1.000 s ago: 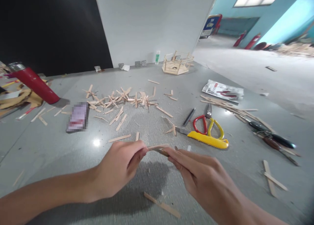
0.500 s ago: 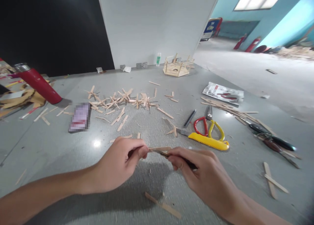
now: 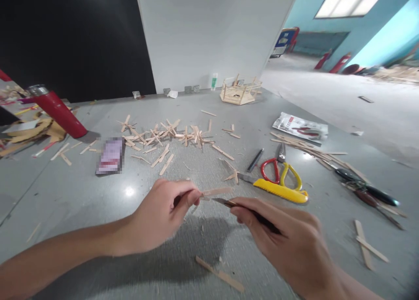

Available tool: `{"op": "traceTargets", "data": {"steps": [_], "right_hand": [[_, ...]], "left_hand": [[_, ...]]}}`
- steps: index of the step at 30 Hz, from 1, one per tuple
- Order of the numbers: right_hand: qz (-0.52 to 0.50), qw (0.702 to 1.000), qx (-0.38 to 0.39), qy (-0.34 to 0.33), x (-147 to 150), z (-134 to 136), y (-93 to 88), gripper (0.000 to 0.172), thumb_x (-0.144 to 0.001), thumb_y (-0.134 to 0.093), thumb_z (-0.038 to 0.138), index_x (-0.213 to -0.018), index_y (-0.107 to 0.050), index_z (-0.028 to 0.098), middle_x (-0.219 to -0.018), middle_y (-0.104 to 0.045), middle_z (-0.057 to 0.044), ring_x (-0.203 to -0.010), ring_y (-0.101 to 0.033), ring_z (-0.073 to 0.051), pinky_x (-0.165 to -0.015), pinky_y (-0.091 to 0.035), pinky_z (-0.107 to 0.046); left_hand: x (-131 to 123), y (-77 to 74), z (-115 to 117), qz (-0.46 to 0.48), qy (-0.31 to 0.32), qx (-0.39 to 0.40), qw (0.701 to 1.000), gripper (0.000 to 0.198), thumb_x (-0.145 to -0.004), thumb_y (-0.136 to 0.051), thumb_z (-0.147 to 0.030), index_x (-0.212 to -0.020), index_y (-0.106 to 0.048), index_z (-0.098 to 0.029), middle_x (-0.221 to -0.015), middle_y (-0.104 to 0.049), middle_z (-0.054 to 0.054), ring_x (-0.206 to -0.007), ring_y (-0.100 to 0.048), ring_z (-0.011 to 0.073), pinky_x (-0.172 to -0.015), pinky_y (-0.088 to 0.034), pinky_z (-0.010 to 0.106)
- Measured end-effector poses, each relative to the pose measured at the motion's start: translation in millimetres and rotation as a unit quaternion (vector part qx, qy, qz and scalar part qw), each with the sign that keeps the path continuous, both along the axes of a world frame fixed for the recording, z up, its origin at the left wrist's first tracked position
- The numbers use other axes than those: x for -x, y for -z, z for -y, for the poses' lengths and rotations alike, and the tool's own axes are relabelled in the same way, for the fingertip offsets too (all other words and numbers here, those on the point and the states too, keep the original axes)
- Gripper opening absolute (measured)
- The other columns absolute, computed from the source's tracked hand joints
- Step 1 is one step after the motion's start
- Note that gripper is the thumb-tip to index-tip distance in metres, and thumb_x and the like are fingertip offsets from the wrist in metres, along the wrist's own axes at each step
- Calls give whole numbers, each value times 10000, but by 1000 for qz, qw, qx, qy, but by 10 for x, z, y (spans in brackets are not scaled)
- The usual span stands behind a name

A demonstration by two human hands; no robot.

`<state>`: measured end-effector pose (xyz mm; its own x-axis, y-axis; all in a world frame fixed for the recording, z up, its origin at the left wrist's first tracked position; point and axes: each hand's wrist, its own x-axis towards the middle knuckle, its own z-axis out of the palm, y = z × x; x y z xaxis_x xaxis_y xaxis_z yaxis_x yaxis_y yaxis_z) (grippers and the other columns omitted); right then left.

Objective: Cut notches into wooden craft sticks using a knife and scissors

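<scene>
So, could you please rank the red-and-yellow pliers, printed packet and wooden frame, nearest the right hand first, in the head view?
1. Red-and-yellow pliers, beyond the right hand
2. Printed packet, beyond and rightward
3. Wooden frame, farther, leftward

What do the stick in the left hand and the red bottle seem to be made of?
Stick: likely bare wood, from its pale tan, matt surface.
Red bottle: perhaps painted metal, given its smooth sheen and silvery top; plastic remains possible.
</scene>
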<state>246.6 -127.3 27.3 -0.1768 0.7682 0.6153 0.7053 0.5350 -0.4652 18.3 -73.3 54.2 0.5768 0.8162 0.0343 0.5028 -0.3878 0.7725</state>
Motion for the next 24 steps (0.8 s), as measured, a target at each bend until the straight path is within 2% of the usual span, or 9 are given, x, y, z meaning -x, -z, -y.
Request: {"op": "traceTargets", "data": {"steps": [3, 7, 16, 19, 24], "right_hand": [[12, 999, 30, 16, 36, 34, 48, 165, -1019, -599, 279, -900, -700, 224, -558, -659, 62, -392, -557, -100, -436, -419, -229], [-12, 997, 78, 21, 48, 62, 94, 104, -1018, -611, 266, -926, -652, 238, -660, -721, 55, -445, -595, -95, -482, -446, -219], [41, 999, -1, 21, 81, 55, 107, 225, -1055, -547, 244, -832, -571, 223, -600, -662, 55, -433, -573, -86, -434, -356, -237], [60, 998, -8, 29, 95, 67, 121, 282, -1085, -481, 264, -812, -542, 225, -585, -639, 56, -428, -567, -92, -455, -366, -247], [72, 997, -2, 33, 108, 68, 119, 280, -1095, -458, 269, -825, -520, 228, -594, -637, 61, -439, -591, -96, -463, -371, -251]], "left_hand": [[-2, 32, 37, -5, 7, -24, 1000, 431, -1081, -405, -406, -792, -616, -165, -567, -414, -70, -486, -333, 80, -512, -247, 228], [-16, 43, 62, -18, 17, -56, 998, 433, -1091, -378, -382, -781, -589, -165, -595, -434, -61, -516, -337, 86, -534, -253, 233], [-8, 141, 79, -16, 24, -103, 994, 365, -1082, -401, -286, -742, -483, -182, -574, -349, -85, -506, -263, 81, -514, -231, 218], [-12, 189, 81, -17, 23, -130, 991, 327, -1067, -415, -236, -751, -481, -184, -578, -367, -87, -498, -275, 79, -502, -227, 211], [-9, 226, 109, -10, 25, -166, 986, 296, -1059, -419, -204, -773, -494, -186, -584, -375, -89, -496, -274, 82, -496, -233, 213]]}}
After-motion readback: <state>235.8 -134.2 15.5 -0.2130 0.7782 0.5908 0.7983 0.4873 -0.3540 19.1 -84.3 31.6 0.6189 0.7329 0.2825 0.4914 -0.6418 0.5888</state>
